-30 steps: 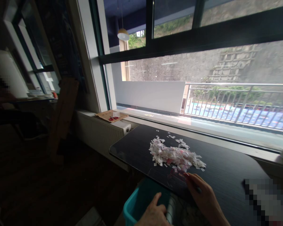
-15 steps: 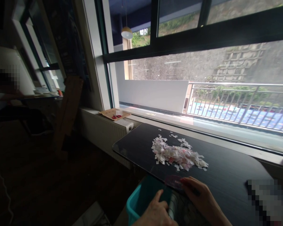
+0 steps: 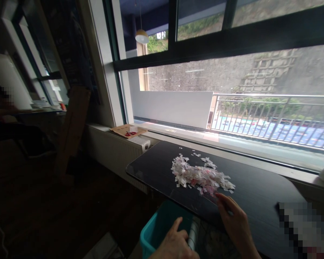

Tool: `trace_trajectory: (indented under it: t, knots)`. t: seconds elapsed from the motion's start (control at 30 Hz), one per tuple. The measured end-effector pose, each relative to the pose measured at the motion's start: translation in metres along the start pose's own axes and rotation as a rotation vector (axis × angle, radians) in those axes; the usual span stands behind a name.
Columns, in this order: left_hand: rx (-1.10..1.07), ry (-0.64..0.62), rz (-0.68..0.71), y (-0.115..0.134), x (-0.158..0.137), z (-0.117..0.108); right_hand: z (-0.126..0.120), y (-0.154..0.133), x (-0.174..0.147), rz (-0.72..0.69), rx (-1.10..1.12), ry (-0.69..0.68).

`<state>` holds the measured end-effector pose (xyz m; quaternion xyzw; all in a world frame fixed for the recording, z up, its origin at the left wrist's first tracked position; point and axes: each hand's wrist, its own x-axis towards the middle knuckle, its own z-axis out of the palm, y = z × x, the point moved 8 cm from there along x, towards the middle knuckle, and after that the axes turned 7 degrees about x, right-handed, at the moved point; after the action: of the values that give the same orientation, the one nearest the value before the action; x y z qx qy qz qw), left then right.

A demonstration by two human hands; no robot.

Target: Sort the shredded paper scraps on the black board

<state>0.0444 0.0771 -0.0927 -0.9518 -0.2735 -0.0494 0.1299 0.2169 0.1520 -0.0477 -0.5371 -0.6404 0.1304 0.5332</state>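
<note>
Right hand [image 3: 232, 211] pinches a see-through pink sheet [image 3: 210, 189] beside paper scraps [image 3: 198, 175] on a dark table [image 3: 259, 183]. Left hand [image 3: 175, 241], forefinger extended, is at a teal bin [image 3: 145, 237] below; its grip is unclear

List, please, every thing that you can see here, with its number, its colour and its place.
Table: 1, black, centre to right
Paper scraps: many, white and pink, heaped on table
See-through piece: 1, pink, at scraps' near edge
Bin: 1, teal, below table's near edge
Sheet: 1, brown, left beyond table
Scissors: 1 pair, red, on sheet
Radiator: 1, white, left of table
Windows: at least 2, dark-framed, ahead and left
Lamp: 1, yellow, hanging, seen through window
Railing: 1, silver, outside
Board: 1, brown, leaning at left
Person: 1, too dim for colour, far left
Blurred object: 1, mostly grey, lower right
Left hand: 1, bare, at bin
Right hand: 1, bare, holding see-through piece
</note>
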Motion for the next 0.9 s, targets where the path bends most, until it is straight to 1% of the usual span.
trace_trajectory:
  t: [0.13, 0.3, 0.43, 0.63, 0.9]
  knots:
    - [-0.013, 0.007, 0.004, 0.0, 0.001, -0.002, 0.004, -0.002, 0.0, 0.001, -0.003, -0.056]
    - [-0.011, -0.008, 0.012, 0.001, 0.002, -0.005, 0.001, -0.002, 0.0, 0.005, 0.012, -0.029]
    - [-0.006, -0.04, 0.025, 0.002, 0.003, -0.008, 0.006, -0.002, -0.001, -0.01, 0.018, -0.096]
    - [-0.021, -0.05, 0.002, 0.001, 0.001, -0.01, 0.004, -0.001, -0.001, 0.006, 0.01, -0.075]
    - [0.021, -0.008, 0.026, 0.003, 0.002, -0.005, 0.013, -0.012, -0.003, -0.033, 0.067, -0.188]
